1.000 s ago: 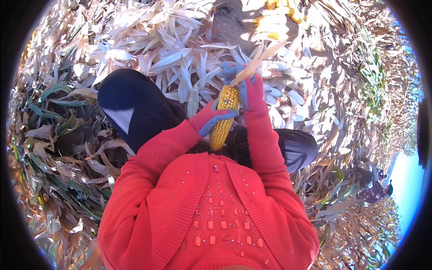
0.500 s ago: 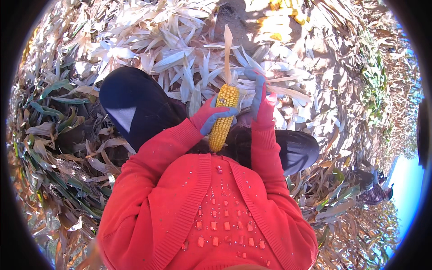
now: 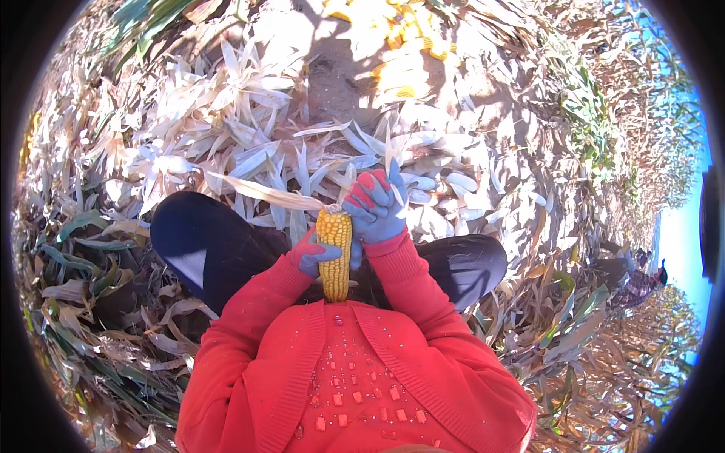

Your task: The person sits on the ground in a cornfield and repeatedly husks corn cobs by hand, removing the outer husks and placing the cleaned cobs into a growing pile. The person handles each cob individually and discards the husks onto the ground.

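My left hand (image 3: 315,254), in a red and grey glove, is closed round a bare yellow ear of corn (image 3: 334,253), held upright in front of my chest. A dry husk leaf (image 3: 273,194) still hangs from the ear's top end and points out to the left. Beside that top end, my right hand (image 3: 377,210), gloved alike, has its fingers curled in. A pale strip of husk (image 3: 389,147) sticks up from the right hand's fingers. What lies inside that palm is hidden.
Dry husks (image 3: 249,143) cover the ground before my crossed legs (image 3: 192,241). A heap of yellow ears (image 3: 411,45) lies beyond, past bare soil (image 3: 336,79). Stalks and leaves (image 3: 98,302) spread at the left. Another person (image 3: 634,287) is at the far right.
The right hand has gone from spread fingers to curled ones, close to the ear's top. The husk leaf that stood upright now leans left. My view has shifted, so the heap appears further left.
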Demonstrator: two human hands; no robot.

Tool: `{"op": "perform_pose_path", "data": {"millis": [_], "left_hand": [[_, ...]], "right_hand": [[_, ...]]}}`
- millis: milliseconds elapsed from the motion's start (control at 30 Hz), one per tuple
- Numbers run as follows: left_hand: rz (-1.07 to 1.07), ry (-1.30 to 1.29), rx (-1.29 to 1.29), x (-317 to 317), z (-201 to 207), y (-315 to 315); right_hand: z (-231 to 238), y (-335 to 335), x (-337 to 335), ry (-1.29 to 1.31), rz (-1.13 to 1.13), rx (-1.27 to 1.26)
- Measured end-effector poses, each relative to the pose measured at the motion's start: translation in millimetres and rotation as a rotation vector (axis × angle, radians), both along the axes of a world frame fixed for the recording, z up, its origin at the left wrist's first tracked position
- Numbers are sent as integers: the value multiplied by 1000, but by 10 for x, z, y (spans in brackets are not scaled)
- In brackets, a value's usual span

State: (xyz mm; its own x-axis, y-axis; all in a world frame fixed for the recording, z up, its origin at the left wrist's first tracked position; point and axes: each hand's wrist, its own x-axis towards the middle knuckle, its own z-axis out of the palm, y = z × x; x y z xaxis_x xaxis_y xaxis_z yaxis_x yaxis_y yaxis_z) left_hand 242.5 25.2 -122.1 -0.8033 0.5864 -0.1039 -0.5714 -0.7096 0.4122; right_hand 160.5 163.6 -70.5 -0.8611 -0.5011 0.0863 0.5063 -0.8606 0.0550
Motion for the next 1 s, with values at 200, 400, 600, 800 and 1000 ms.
{"op": "perform_pose_path", "data": {"millis": [200,400,600,800,1000], "left_hand": [[-47,53,315,-58,-123,-65],[-82,263,267,-83,135,-140],[-16,169,-305,-377,616,-423],[-122,41,-279,-475,602,-349],[-291,89,-360,-604,633,-295]], "right_hand": [[55,-160,-72,-106,116,-320],[398,-185,-137,249,252,-267],[570,-86,-631,636,104,948],[602,-79,-780,1074,13,1616],[710,143,-750,1068,118,1563]]}}
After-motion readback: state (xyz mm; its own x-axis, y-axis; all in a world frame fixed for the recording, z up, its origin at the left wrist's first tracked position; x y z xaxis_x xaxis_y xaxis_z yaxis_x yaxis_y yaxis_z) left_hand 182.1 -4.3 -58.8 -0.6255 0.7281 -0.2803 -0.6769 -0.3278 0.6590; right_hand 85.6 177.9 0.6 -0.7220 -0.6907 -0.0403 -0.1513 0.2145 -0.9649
